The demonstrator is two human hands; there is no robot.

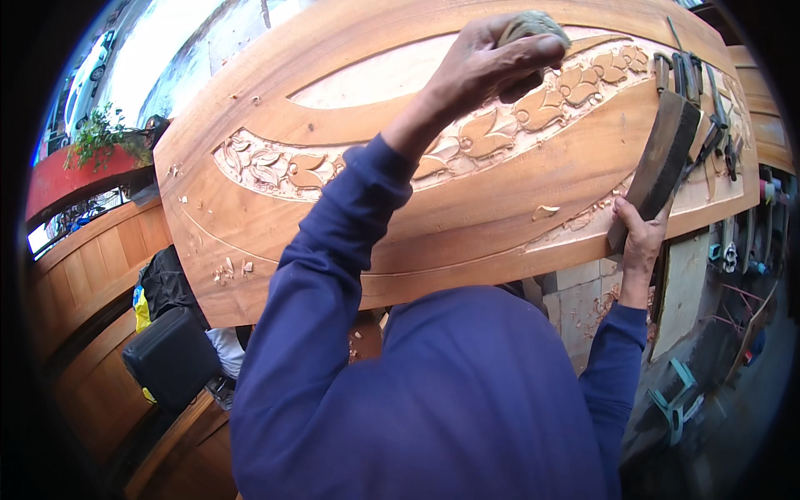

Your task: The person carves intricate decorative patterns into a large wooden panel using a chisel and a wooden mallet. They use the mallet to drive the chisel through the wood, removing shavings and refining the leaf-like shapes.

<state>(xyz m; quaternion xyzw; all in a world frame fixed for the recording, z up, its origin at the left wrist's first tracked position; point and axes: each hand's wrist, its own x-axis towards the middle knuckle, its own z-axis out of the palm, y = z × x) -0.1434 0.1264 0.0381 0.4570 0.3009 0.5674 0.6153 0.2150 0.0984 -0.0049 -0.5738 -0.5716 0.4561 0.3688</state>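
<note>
Large curved wooden panel across centre, warm brown, smooth planed face with a pale unfinished oval inset far left-centre and a carved band of tulip-like flowers and leaves running left to right, rough chisel texture, pale chips scattered on the near-left part. Left hand far centre-right, fingers curled tight round a grey-green wad of abrasive pad, pressed against the carved band. Right hand at the panel's near-right edge, closed round the lower end of a dark, flat, oblong block, worn matte surface, lying tilted on the panel. Metal chisels far right on the panel, dark steel, thin shafts, beside the block's upper end. Blue long sleeves, soft knit fabric, filling near centre. Black hard case near left, rectangular, matte, with a yellow patch just beside it. Red planter with green plant far left. Brown wooden railing boards left, vertical slats, glossy.
</note>
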